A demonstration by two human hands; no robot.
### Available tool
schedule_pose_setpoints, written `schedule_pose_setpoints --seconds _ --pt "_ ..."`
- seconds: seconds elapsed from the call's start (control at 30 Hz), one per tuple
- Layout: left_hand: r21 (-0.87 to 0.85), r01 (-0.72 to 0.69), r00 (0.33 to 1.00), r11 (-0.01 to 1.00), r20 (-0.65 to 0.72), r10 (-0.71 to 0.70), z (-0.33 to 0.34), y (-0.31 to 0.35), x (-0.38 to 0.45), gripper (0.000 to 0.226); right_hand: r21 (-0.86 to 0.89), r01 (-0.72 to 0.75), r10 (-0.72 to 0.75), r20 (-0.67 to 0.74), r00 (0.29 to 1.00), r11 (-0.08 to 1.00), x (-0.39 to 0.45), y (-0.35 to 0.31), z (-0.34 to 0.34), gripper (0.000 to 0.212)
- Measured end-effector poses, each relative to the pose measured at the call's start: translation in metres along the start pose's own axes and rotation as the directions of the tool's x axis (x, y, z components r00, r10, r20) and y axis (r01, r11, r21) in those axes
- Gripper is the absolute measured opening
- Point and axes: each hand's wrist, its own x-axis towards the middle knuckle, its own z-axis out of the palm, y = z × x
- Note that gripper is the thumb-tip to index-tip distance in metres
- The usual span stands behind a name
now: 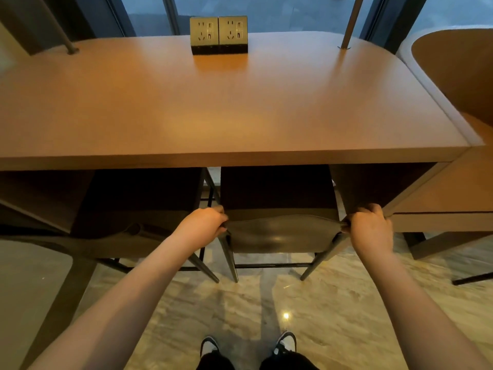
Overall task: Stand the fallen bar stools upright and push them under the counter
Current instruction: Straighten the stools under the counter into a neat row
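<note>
A dark bar stool [280, 233] stands upright in front of me, its seat partly beneath the front edge of the wooden counter [213, 102]. My left hand [204, 225] grips the left end of its low grey backrest and my right hand [369, 228] grips the right end. Its metal legs and footrest rest on the marble floor. A second stool [138, 209] stands upright to the left, tucked under the counter, its seat mostly in shadow.
A double power socket block [218, 34] stands at the counter's back edge. Two metal poles [349, 22] rise from the counter top. A curved tan chair [453, 70] is at the right. A wooden panel [440, 190] closes the counter's right end. My shoes [248, 345] are behind the stool.
</note>
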Motion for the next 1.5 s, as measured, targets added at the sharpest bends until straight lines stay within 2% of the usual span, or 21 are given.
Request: schedule_pose_setpoints --seconds 0.13,0.2,0.27,0.33,0.4,0.47,0.57,0.63,0.7,0.8,0.9,1.1,1.5 --pt "0.027 0.011 0.999 1.000 0.032 -0.012 0.000 -0.001 0.004 0.030 -0.008 0.011 -0.011 -0.001 1.000 1.000 0.000 -0.001 -0.002 0.026" --pt "-0.038 0.015 0.999 0.999 0.037 -0.013 0.001 -0.003 0.004 0.043 -0.047 0.030 -0.029 0.015 0.999 0.998 -0.001 -0.002 -0.006 0.034" --pt "-0.162 0.000 1.000 0.987 0.012 0.002 -0.001 -0.010 -0.003 0.070 -0.067 0.071 -0.069 0.042 0.997 0.995 -0.003 -0.011 -0.014 0.054" --pt "-0.176 -0.040 0.996 0.984 -0.081 0.026 -0.006 -0.021 -0.015 0.090 -0.002 0.200 -0.200 0.030 0.979 0.980 -0.008 -0.036 -0.024 0.076" --pt "-0.094 -0.042 0.973 0.995 -0.228 0.020 -0.011 -0.041 -0.030 0.096 0.106 0.405 -0.401 -0.063 0.914 0.908 -0.022 -0.079 -0.036 0.082" --pt "-0.031 0.012 0.948 0.999 -0.317 -0.021 -0.014 -0.066 -0.048 0.098 0.244 0.572 -0.538 -0.194 0.820 0.783 -0.041 -0.129 -0.046 0.079" --pt "0.028 0.114 0.961 0.993 -0.257 -0.104 -0.009 -0.104 -0.078 0.096 0.337 0.679 -0.617 -0.284 0.734 0.652 -0.063 -0.198 -0.053 0.074" --pt "0.036 0.158 0.975 0.987 -0.167 -0.150 0.001 -0.120 -0.090 0.085 0.349 0.676 -0.630 -0.252 0.734 0.649 -0.068 -0.229 -0.053 0.073" --pt "0.013 0.186 0.976 0.983 -0.119 -0.183 0.011 -0.129 -0.096 0.066 0.329 0.634 -0.609 -0.189 0.770 0.700 -0.068 -0.249 -0.050 0.067" --pt "-0.014 0.172 0.978 0.985 -0.116 -0.172 0.021 -0.134 -0.094 0.044 0.271 0.550 -0.528 -0.153 0.835 0.790 -0.066 -0.263 -0.045 0.057" --pt "-0.015 0.134 0.985 0.991 -0.108 -0.134 0.020 -0.136 -0.090 0.034 0.250 0.510 -0.481 -0.169 0.860 0.823 -0.063 -0.266 -0.041 0.046" --pt "-0.022 0.102 0.989 0.995 -0.102 -0.104 0.020 -0.136 -0.089 0.031 0.244 0.517 -0.481 -0.196 0.855 0.820 -0.058 -0.263 -0.037 0.038" --pt "-0.010 0.102 0.991 0.995 -0.089 -0.103 0.019 -0.137 -0.086 0.035 0.279 0.505 -0.460 -0.213 0.862 0.817 -0.062 -0.263 -0.033 0.039"
